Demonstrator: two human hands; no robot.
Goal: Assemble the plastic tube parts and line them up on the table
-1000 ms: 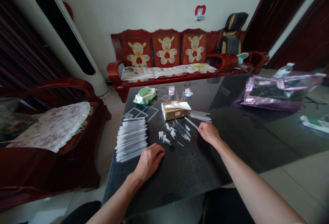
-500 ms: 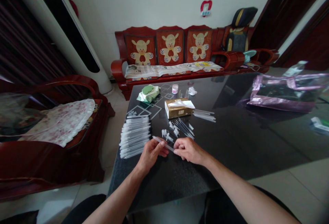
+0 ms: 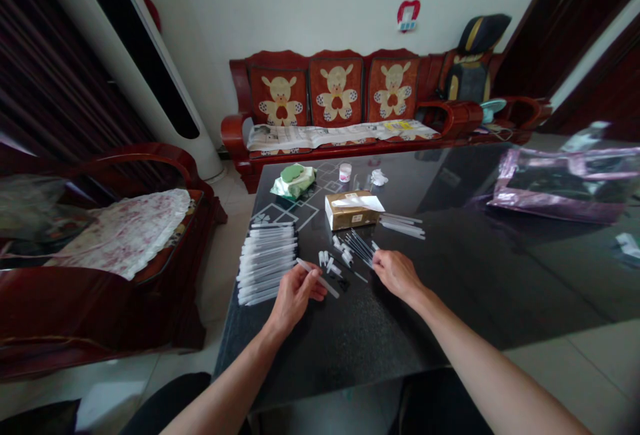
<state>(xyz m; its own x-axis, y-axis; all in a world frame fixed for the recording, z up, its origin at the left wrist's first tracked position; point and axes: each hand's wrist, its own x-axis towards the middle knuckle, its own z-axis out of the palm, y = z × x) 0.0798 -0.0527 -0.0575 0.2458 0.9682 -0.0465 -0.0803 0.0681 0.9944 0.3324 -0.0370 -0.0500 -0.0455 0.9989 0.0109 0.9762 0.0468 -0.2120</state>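
A: Nearest us at the dark counter [image 3: 360, 348], what occupies the left hand [image 3: 299, 290]?

B: A translucent tube [image 3: 329, 287], pinched between thumb and fingers and slanted, both ends uncovered. The mid-length grip probably serves to leave those ends free.

A: And the right hand [image 3: 397, 272]?

B: Fingers drawn together at the near ends of the thin dark rods [image 3: 359, 247]. Whether it pinches one, I can't tell from here.

A: The row of white tubes [image 3: 267, 263], just beside the left hand?

B: Laid side by side, presumably so they neither roll nor mix with the loose parts. It hems that hand in on its left.

A: Between the hands and slightly beyond?

B: Small white pieces [image 3: 347, 256] crowd the middle, scattered within easy reach of both.

A: Farther back?

B: The tissue box [image 3: 353, 216] stands behind the rods, blocking a straight reach across. More loose tubes [image 3: 403, 227] lie at its right. Beyond sit a wipes packet [image 3: 294, 183], a small cup [image 3: 345, 172] and crumpled tissue [image 3: 379, 178]; a purple-edged bag [image 3: 555, 212] lies well off to the right.

A: And behind everything?

B: A red wooden sofa [image 3: 235, 132], printed sheets [image 3: 315, 136] spread along its seat.
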